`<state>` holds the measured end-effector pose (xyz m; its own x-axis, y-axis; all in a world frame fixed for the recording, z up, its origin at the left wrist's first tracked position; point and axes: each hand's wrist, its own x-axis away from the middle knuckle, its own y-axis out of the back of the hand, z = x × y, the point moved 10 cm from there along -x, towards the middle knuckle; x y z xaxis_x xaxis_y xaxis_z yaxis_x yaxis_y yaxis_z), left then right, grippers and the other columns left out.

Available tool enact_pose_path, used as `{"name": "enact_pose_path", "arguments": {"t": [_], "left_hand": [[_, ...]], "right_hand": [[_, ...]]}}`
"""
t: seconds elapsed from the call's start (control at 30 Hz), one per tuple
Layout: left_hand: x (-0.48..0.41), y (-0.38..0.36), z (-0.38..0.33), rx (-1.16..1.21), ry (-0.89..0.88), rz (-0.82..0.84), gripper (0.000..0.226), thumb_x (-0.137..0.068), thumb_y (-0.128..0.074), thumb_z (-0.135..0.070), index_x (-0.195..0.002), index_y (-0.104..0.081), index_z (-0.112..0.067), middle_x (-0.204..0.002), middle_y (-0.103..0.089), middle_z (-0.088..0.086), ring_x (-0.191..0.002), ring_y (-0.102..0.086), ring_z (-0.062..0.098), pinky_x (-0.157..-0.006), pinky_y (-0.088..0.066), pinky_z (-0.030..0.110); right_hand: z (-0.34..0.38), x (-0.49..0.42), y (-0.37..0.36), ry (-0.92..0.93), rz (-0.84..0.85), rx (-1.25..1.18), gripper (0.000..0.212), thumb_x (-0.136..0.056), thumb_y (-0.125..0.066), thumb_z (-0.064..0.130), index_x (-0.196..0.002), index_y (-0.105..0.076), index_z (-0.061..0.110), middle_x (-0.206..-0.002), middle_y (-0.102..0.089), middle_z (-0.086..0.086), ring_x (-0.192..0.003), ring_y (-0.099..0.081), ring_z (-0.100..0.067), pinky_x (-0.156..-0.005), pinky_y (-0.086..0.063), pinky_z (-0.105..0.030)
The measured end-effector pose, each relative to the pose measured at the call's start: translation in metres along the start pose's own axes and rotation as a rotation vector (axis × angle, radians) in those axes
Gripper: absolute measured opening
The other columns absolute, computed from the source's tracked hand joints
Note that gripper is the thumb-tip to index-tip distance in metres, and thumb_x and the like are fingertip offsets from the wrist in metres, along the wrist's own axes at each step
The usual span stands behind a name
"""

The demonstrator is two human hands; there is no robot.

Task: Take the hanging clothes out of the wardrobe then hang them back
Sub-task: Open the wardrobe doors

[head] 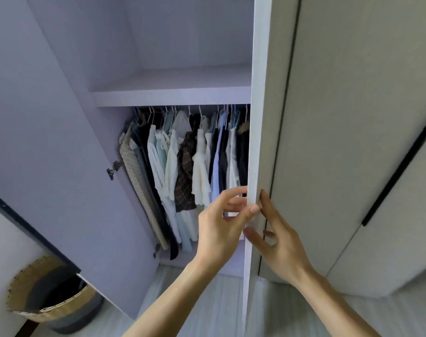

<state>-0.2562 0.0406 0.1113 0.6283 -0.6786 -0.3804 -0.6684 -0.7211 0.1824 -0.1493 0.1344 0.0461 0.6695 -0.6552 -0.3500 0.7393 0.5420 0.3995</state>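
Observation:
Several hanging clothes (182,164), mostly white, pale blue, dark and one plaid, hang on hangers from a rail under a shelf inside the wardrobe. The right wardrobe door (258,117) stands partly open, its white edge facing me. My left hand (221,222) grips that edge, fingers curled behind it and thumb on the front. My right hand (277,237) holds the same edge from the other side, thumb on the edge and fingers lying on the door's outer face.
The left wardrobe door (49,166) is swung wide open. A bare shelf (173,91) sits above the rail. A woven basket (46,295) stands on the floor at the lower left. More closed doors (353,142) with dark handles fill the right.

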Motion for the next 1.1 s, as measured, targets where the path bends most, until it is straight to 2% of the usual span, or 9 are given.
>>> {"name": "enact_pose_path", "arguments": {"t": [0.1, 0.2, 0.37, 0.5, 0.63, 0.73, 0.83, 0.93, 1.1], "left_hand": [[0.010, -0.024, -0.007, 0.010, -0.006, 0.001, 0.034, -0.081, -0.081, -0.021, -0.102, -0.069, -0.044, -0.093, -0.073, -0.019, -0.088, -0.069, 0.002, -0.072, -0.049, 0.010], [0.020, -0.050, -0.013, -0.085, -0.060, 0.063, 0.044, -0.084, -0.079, -0.016, -0.110, -0.066, -0.050, -0.099, -0.071, -0.024, -0.090, -0.068, 0.000, -0.077, -0.049, 0.011], [0.034, -0.086, -0.033, -0.400, -0.379, 0.074, 0.057, -0.084, -0.079, -0.014, -0.135, -0.058, -0.028, -0.122, -0.056, -0.040, -0.116, -0.059, -0.005, -0.096, -0.047, 0.014], [0.040, -0.104, -0.041, -0.509, -0.505, 0.028, 0.052, -0.083, -0.079, -0.019, -0.132, -0.064, -0.023, -0.118, -0.065, -0.020, -0.114, -0.061, 0.007, -0.084, -0.052, 0.023], [0.040, -0.109, -0.037, -0.499, -0.487, 0.074, 0.054, -0.087, -0.075, -0.016, -0.138, -0.058, -0.024, -0.119, -0.067, -0.017, -0.116, -0.060, 0.005, -0.097, -0.051, 0.027], [0.039, -0.103, -0.017, -0.563, -0.405, 0.171, 0.051, -0.093, -0.064, -0.014, -0.140, -0.053, -0.029, -0.117, -0.069, -0.017, -0.112, -0.059, 0.004, -0.101, -0.044, 0.024], [0.048, -0.082, 0.029, -0.758, -0.275, 0.239, 0.038, -0.093, -0.058, -0.016, -0.126, -0.062, -0.033, -0.115, -0.067, -0.017, -0.108, -0.057, 0.005, -0.099, -0.046, 0.032], [0.067, -0.044, 0.095, -0.891, -0.020, 0.288, 0.039, -0.093, -0.057, -0.019, -0.128, -0.060, -0.036, -0.131, -0.060, -0.017, -0.122, -0.049, 0.006, -0.108, -0.039, 0.030], [0.097, 0.052, 0.197, -1.122, 0.411, 0.342, 0.047, -0.095, -0.049, -0.035, -0.142, -0.045, -0.040, -0.148, -0.046, -0.013, -0.139, -0.038, 0.016, -0.113, -0.027, 0.033]], "right_hand": [[-0.015, 0.014, 0.025, -0.039, -0.053, -0.018, 0.075, -0.091, -0.068, 0.039, -0.151, -0.024, 0.052, -0.146, -0.044, 0.031, -0.128, -0.049, 0.008, -0.094, -0.056, -0.036], [-0.022, 0.030, 0.051, -0.002, -0.148, 0.009, 0.069, -0.091, -0.069, 0.030, -0.151, -0.035, 0.041, -0.133, -0.059, 0.027, -0.108, -0.063, 0.008, -0.079, -0.060, -0.030], [-0.030, 0.051, 0.087, 0.081, -0.288, 0.067, 0.057, -0.092, -0.066, 0.029, -0.147, -0.048, 0.025, -0.107, -0.069, 0.024, -0.094, -0.070, -0.008, -0.077, -0.058, -0.022], [-0.027, 0.058, 0.112, 0.148, -0.328, 0.151, 0.052, -0.095, -0.062, 0.037, -0.144, -0.051, 0.022, -0.105, -0.068, 0.028, -0.092, -0.070, 0.004, -0.081, -0.052, -0.012], [-0.023, 0.061, 0.119, 0.178, -0.311, 0.217, 0.052, -0.093, -0.063, 0.036, -0.143, -0.053, 0.025, -0.101, -0.072, 0.023, -0.087, -0.068, 0.004, -0.072, -0.050, -0.009], [-0.020, 0.078, 0.117, 0.209, -0.346, 0.323, 0.041, -0.091, -0.063, 0.021, -0.132, -0.065, 0.021, -0.097, -0.070, 0.018, -0.076, -0.060, 0.000, -0.066, -0.043, -0.007], [-0.031, 0.106, 0.097, 0.213, -0.294, 0.378, 0.025, -0.092, -0.061, 0.023, -0.112, -0.075, 0.024, -0.114, -0.069, 0.018, -0.086, -0.066, 0.002, -0.068, -0.049, -0.012], [-0.053, 0.125, 0.052, 0.139, -0.125, 0.383, 0.025, -0.091, -0.055, 0.034, -0.101, -0.077, 0.028, -0.118, -0.068, 0.018, -0.088, -0.069, -0.002, -0.064, -0.056, -0.023], [-0.062, 0.105, -0.056, 0.121, 0.212, 0.485, 0.034, -0.087, -0.050, 0.042, -0.107, -0.075, 0.032, -0.118, -0.070, 0.011, -0.104, -0.068, -0.013, -0.079, -0.059, -0.027]]}}
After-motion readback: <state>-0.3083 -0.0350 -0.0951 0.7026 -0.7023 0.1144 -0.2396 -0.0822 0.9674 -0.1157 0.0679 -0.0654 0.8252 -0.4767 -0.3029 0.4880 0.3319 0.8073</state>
